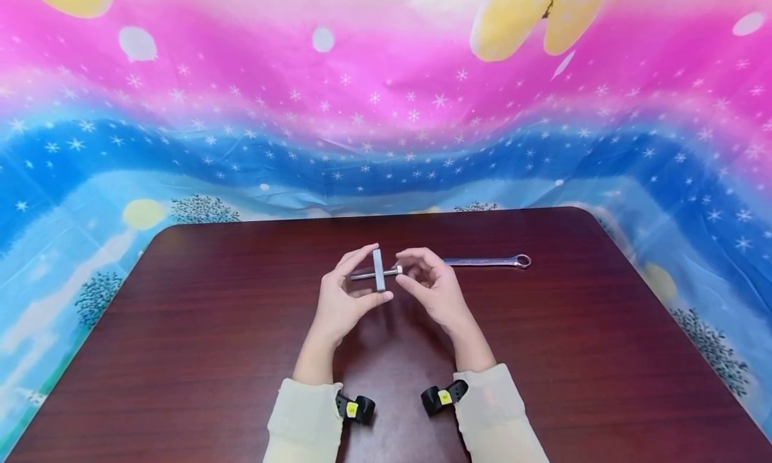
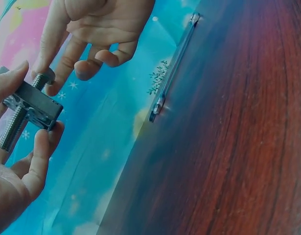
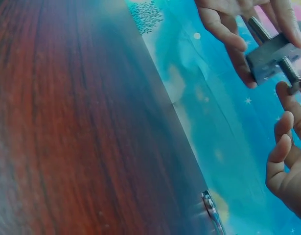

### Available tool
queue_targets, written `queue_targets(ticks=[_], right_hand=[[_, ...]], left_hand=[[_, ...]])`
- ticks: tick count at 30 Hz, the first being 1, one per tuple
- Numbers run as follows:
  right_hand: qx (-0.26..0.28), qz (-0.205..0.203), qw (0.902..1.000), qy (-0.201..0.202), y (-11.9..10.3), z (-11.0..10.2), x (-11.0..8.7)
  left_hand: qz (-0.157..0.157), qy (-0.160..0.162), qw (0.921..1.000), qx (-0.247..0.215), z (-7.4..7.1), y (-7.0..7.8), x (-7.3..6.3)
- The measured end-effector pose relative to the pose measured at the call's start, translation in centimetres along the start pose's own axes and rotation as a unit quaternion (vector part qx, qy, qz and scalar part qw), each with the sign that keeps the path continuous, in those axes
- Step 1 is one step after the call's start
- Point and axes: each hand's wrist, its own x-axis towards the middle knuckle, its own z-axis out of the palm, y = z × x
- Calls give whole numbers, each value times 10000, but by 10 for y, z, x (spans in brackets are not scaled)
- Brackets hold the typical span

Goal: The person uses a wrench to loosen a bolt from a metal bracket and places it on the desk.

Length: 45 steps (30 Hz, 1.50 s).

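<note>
My left hand [image 1: 342,303] grips a small grey metal block [image 1: 378,270] by its edges, thumb below and fingers above, over the table. Through the block runs a long threaded bolt [image 2: 13,129], sticking out on both sides. At its head end, the right hand [image 1: 439,290] pinches the bolt between thumb and fingertips, the other fingers loosely bent. The right wrist view shows the block [image 3: 272,56] in the left fingers and the right index finger touching the bolt's end [image 3: 294,88].
A combination wrench [image 1: 488,262] lies on the dark red-brown table [image 1: 211,329], behind and right of the right hand. A patterned pink and blue cloth [image 1: 386,114] hangs around the table's far and side edges. Each wrist wears a black strap camera.
</note>
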Motion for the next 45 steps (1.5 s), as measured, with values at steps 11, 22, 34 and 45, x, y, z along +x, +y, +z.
queue_targets(ticks=[11,22,34,45], right_hand=[[64,252,9997,14,-5,-1,2],[-283,-157,9994,-106,-4,-6,3],[15,296,9995,74,-3,-7,-5],[152,274,9970,702,4,6,-17]], left_hand=[[0,-57,10000,0,2,4,1],[-18,11,10000,-17,3,5,2],[-20,-87,10000,-11,8,1,0],[-121,-10,9999,33,9,-3,-3]])
